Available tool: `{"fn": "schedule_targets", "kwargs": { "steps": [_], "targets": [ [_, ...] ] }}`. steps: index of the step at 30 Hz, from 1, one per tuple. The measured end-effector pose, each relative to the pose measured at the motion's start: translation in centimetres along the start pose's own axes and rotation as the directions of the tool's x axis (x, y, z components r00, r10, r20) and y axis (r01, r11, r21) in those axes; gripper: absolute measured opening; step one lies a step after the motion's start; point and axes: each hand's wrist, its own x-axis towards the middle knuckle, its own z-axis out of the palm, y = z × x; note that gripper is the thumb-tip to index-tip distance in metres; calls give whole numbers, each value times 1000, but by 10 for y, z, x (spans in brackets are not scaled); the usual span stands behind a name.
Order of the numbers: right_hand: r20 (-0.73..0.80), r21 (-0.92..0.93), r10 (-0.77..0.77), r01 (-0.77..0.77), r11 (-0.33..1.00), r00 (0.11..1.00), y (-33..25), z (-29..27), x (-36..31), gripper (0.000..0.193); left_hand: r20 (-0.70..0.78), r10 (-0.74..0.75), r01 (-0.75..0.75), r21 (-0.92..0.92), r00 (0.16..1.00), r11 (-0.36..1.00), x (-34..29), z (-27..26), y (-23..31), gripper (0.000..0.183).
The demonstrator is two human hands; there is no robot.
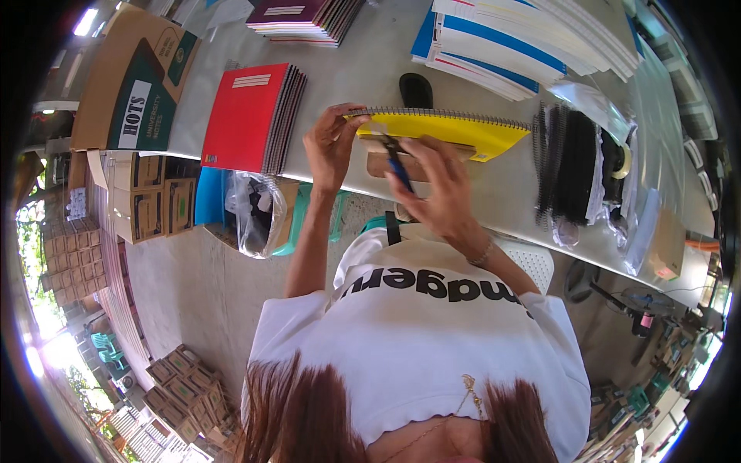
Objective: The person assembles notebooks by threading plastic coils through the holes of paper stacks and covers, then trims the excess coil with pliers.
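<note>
Centre of the table, the yellow spiral notebook [486, 139] lies coil edge toward twelve. The left hand [330, 144] is at its nine o'clock end, fingers pinched narrow on the corner, likely to steady it! The right hand [438, 185] comes from five o'clock, fingers curled round blue-and-black pliers [398, 166], jaws angled at eleven, apparently to reach that coil end; contact, I can't tell. Brown blocks [380, 164] sit at seven, perhaps as a prop. Red spiral notebooks [243, 112] are stacked at nine, black binding coils [575, 166] at three, seemingly for easy reach.
</note>
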Motion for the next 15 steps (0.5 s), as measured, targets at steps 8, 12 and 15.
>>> {"fn": "schedule_targets", "kwargs": {
  "steps": [8, 12, 15],
  "targets": [
    [12, -22, 80, -80, 997, 997, -13, 48, 17, 45, -73, 25, -23, 27, 997, 999, -8, 2, 1, 25],
    [-9, -30, 87, -88, 996, 996, -12, 50, 14, 44, -105, 32, -23, 90, 994, 996, -9, 3, -4, 25],
    [-39, -13, 113, -114, 993, 993, -12, 52, 11, 43, -115, 65, -50, 130, 991, 990, -9, 5, -1, 24]
  ]
}}
